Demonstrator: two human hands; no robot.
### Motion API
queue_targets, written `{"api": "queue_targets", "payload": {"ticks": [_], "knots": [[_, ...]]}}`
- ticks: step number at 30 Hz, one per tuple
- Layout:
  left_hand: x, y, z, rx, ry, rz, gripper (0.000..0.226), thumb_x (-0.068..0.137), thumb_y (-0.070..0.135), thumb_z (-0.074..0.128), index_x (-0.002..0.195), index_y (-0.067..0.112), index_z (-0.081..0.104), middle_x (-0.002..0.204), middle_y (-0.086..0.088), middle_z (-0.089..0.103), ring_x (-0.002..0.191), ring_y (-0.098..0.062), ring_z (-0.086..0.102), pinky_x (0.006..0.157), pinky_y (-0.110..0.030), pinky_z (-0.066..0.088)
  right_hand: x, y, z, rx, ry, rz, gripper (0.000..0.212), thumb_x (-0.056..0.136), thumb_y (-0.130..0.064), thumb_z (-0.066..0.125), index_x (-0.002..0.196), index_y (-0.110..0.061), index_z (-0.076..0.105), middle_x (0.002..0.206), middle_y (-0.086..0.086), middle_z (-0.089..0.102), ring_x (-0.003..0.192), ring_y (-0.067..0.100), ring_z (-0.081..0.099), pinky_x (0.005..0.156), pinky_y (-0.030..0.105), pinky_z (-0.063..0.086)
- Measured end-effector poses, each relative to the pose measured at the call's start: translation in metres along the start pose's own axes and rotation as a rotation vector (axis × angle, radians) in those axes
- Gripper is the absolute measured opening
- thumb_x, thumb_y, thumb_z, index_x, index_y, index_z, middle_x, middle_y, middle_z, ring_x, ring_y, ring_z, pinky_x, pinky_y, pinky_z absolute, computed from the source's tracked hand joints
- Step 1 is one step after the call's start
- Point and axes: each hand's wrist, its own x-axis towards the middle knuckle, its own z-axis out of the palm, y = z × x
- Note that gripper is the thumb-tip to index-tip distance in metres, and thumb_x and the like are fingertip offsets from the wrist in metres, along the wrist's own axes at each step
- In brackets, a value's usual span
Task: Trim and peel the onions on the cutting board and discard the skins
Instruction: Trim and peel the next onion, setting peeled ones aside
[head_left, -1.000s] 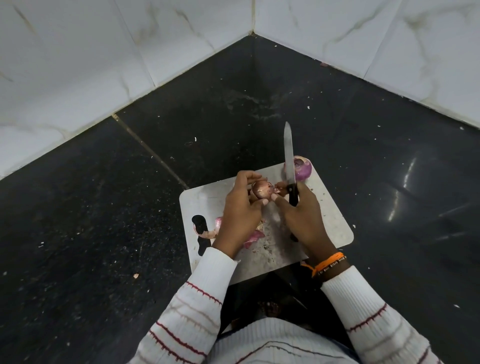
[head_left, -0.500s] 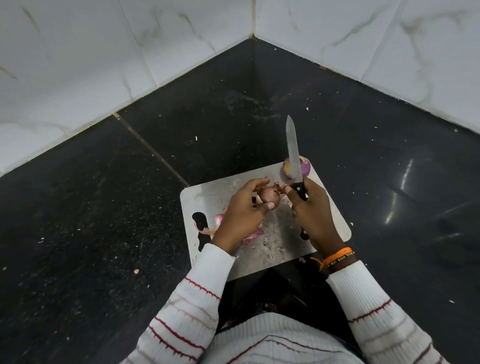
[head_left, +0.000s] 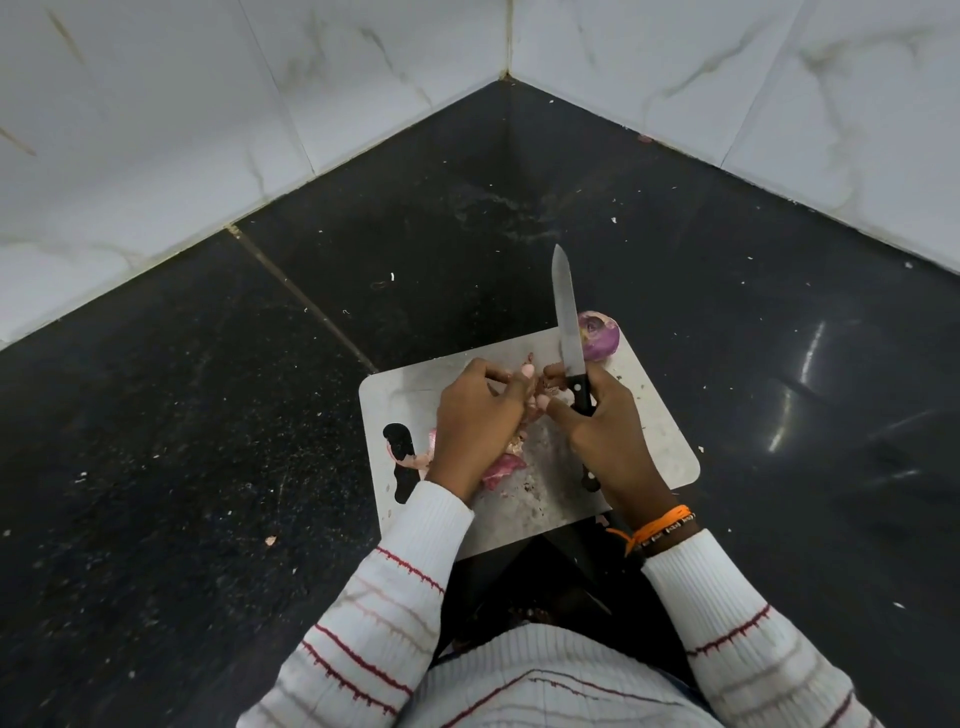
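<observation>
Nearest us, ribbed white sleeves (head_left: 410, 561) led to a pale rounded cutting board (head_left: 660, 436) on the speckled black desk (head_left: 208, 415), papery pink skins (head_left: 501, 467) lying on it. Our left hand (head_left: 475, 421) curled around a small onion (head_left: 540, 387), mostly hidden. Our right hand (head_left: 605, 431) gripped the knife (head_left: 569, 327) by its black handle, smooth blade pointing away. A glossy purple peeled onion (head_left: 602, 335) sat at the board's far corner

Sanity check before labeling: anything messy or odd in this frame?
Some mess: onion skins lie loose on the cutting board below the left hand, not yet discarded. The knife, gripped by the right hand, points away. Specks dot the black floor.
</observation>
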Motion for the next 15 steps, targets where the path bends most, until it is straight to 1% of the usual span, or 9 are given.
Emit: {"api": "queue_targets", "payload": {"ticks": [1, 3, 4, 5, 6, 8, 11, 13, 15], "knots": [[0.001, -0.001, -0.001, -0.003, -0.026, 0.003, 0.022, 0.092, 0.036, 0.054, 0.104, 0.018, 0.058, 0.089, -0.002, 0.067, 0.081, -0.015, 0.065, 0.075, -0.031, 0.054, 0.002, 0.001, -0.001, -0.002, 0.014, 0.004, 0.022, 0.086, -0.014, 0.062, 0.107, -0.019, 0.06, 0.101, -0.014, 0.062, 0.095, 0.003, 0.058, 0.091, 0.023, 0.045], [0.001, -0.002, -0.004, 0.045, -0.128, 0.036, 0.029, 0.094, 0.029, 0.053, 0.123, 0.022, 0.054, 0.095, -0.004, 0.068, 0.084, -0.015, 0.065, 0.076, -0.026, 0.053, 0.006, 0.005, -0.001, 0.022, 0.038, 0.026, 0.017, 0.087, -0.013, 0.06, 0.103, -0.02, 0.059, 0.094, -0.018, 0.061, 0.089, -0.003, 0.058, 0.088, 0.02, 0.047], [0.001, -0.003, -0.004, 0.073, -0.178, 0.058, 0.033, 0.094, 0.024, 0.053, 0.127, 0.024, 0.052, 0.101, -0.003, 0.067, 0.089, -0.015, 0.065, 0.08, -0.024, 0.052, 0.008, 0.006, -0.001, 0.04, 0.046, 0.041, 0.016, 0.088, -0.013, 0.06, 0.103, -0.02, 0.059, 0.092, -0.017, 0.061, 0.086, -0.004, 0.06, 0.086, 0.017, 0.048], [0.0, -0.004, -0.003, 0.093, -0.21, 0.075, 0.035, 0.094, 0.021, 0.055, 0.128, 0.025, 0.051, 0.109, -0.003, 0.066, 0.095, -0.016, 0.064, 0.086, -0.027, 0.052, 0.01, 0.007, 0.001, 0.052, 0.053, 0.055, 0.016, 0.088, -0.013, 0.06, 0.103, -0.02, 0.059, 0.092, -0.015, 0.061, 0.086, -0.003, 0.061, 0.084, 0.016, 0.049], [0.0, -0.005, -0.001, 0.101, -0.221, 0.083, 0.036, 0.093, 0.018, 0.056, 0.128, 0.026, 0.052, 0.115, -0.003, 0.065, 0.1, -0.017, 0.063, 0.092, -0.031, 0.051, 0.011, 0.009, 0.002, 0.054, 0.058, 0.067, 0.016, 0.089, -0.014, 0.059, 0.103, -0.021, 0.059, 0.093, -0.014, 0.062, 0.09, 0.001, 0.062, 0.085, 0.019, 0.05], [-0.002, -0.006, 0.004, 0.115, -0.208, 0.087, 0.036, 0.091, 0.018, 0.059, 0.126, 0.026, 0.054, 0.121, -0.002, 0.064, 0.107, -0.019, 0.061, 0.098, -0.036, 0.049, 0.014, 0.01, 0.005, 0.054, 0.059, 0.083, 0.016, 0.09, -0.013, 0.057, 0.103, -0.022, 0.059, 0.093, -0.014, 0.062, 0.095, 0.011, 0.062, 0.087, 0.029, 0.051], [-0.002, -0.006, 0.01, 0.207, -0.134, 0.111, 0.036, 0.09, 0.021, 0.061, 0.125, 0.026, 0.055, 0.121, -0.001, 0.064, 0.109, -0.02, 0.06, 0.093, -0.03, 0.046, 0.018, 0.013, 0.004, 0.049, 0.068, 0.109, 0.016, 0.09, -0.011, 0.055, 0.101, -0.021, 0.06, 0.094, -0.011, 0.063, 0.096, 0.017, 0.062, 0.087, 0.038, 0.052], [0.0, -0.006, 0.012, 0.285, -0.088, 0.145, 0.036, 0.089, 0.022, 0.061, 0.124, 0.024, 0.056, 0.12, -0.003, 0.061, 0.109, -0.02, 0.058, 0.092, -0.029, 0.045, 0.019, 0.017, 0.003, 0.046, 0.078, 0.14, 0.014, 0.09, -0.011, 0.055, 0.1, -0.02, 0.06, 0.097, -0.005, 0.064, 0.096, 0.02, 0.062, 0.087, 0.039, 0.051], [0.002, -0.008, 0.014, 0.336, -0.066, 0.186, 0.035, 0.089, 0.019, 0.061, 0.124, 0.019, 0.058, 0.121, -0.004, 0.055, 0.111, -0.02, 0.053, 0.094, -0.028, 0.043, 0.02, 0.018, 0.003, 0.055, 0.098, 0.141, 0.014, 0.09, -0.011, 0.056, 0.1, -0.02, 0.06, 0.097, -0.004, 0.064, 0.093, 0.017, 0.061, 0.085, 0.033, 0.05]]}}
